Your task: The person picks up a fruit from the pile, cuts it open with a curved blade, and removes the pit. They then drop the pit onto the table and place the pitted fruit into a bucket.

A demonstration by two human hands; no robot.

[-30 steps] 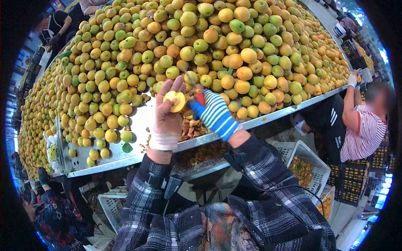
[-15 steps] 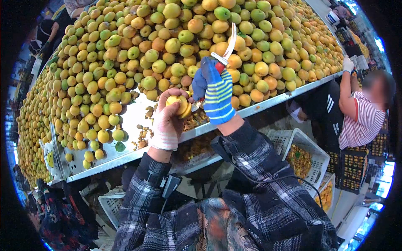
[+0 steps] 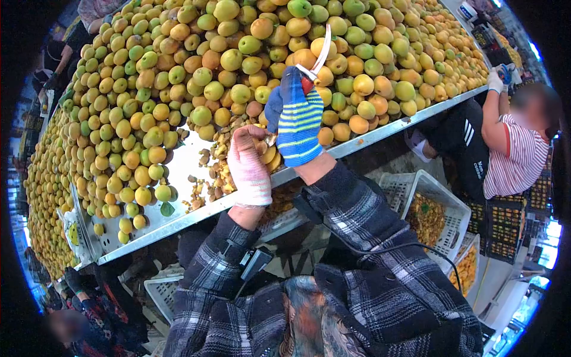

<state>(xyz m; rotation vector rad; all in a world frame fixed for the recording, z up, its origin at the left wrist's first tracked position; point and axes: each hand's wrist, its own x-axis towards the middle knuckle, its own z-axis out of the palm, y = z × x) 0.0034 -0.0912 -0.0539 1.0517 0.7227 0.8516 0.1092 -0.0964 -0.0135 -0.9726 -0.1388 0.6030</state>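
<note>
My right hand (image 3: 299,122), in a blue glove with yellow stripes, is closed round the red handle of a curved-blade knife (image 3: 322,53). The pale blade points up and away over the fruit heap. Close beside it on the left is my left hand (image 3: 250,163), in a pinkish-white glove with bare fingertips curled inward; what they hold is hidden. A small metal tip (image 3: 270,140) shows between the two hands. Yellow apricot halves (image 3: 271,157) appear just right of my left fingers. Beyond both hands rises a large heap of yellow-green apricots (image 3: 232,59).
Pits and scraps (image 3: 205,184) lie on the metal table (image 3: 140,229) near its raised front edge. Below, a white crate (image 3: 437,196) holds cut fruit, and another crate (image 3: 160,297) stands at left. A person in a striped shirt (image 3: 517,157) works at right; another person (image 3: 107,303) is lower left.
The halved apricot that was in my left fingers now shows beside them, lower right. My left hand has moved right and lower, against my right hand, which has shifted slightly up and left.
</note>
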